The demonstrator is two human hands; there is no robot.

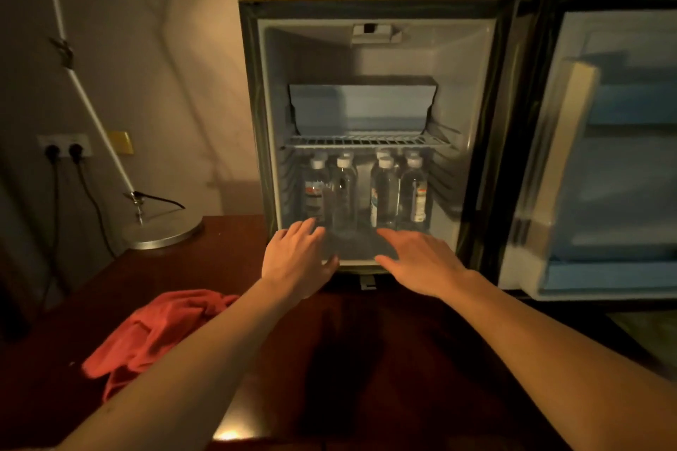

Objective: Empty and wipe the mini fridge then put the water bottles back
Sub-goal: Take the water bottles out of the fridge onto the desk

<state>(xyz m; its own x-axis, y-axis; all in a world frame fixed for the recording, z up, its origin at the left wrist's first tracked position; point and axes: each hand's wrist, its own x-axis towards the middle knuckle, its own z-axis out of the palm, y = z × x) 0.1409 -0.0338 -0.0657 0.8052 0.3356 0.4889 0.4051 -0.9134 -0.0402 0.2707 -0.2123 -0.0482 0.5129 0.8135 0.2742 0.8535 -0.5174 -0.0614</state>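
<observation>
The mini fridge [370, 11] stands on the dark wooden counter [366, 359] with its door [604, 157] swung wide to the right. The water bottles [366, 190] stand upright on the fridge floor under the wire shelf [366, 141], two on the left and a tighter group on the right with a gap between them; the dim light makes it hard to say how many stand behind the front row.

Both hands reach toward the lower opening and hold nothing. The left hand [298, 260] has its fingers spread and nearly straight, tips just in front of the left bottles. The right hand [421, 260] is likewise spread, palm down, over the front lip of the fridge.

The step in hand looks like the emptying. It would go best by taking the front bottles first, gripping each round its body below the cap, tipping it slightly forward and drawing it straight out low, since the caps sit just under the wire shelf and lifting would knock them against it.

There is open counter in front of the fridge for setting bottles down. The red cloth [161, 329] lies crumpled to the left and should stay uncovered for wiping. A lamp base [161, 231] sits further left, near the wall, and the open door bounds movement on the right.
</observation>
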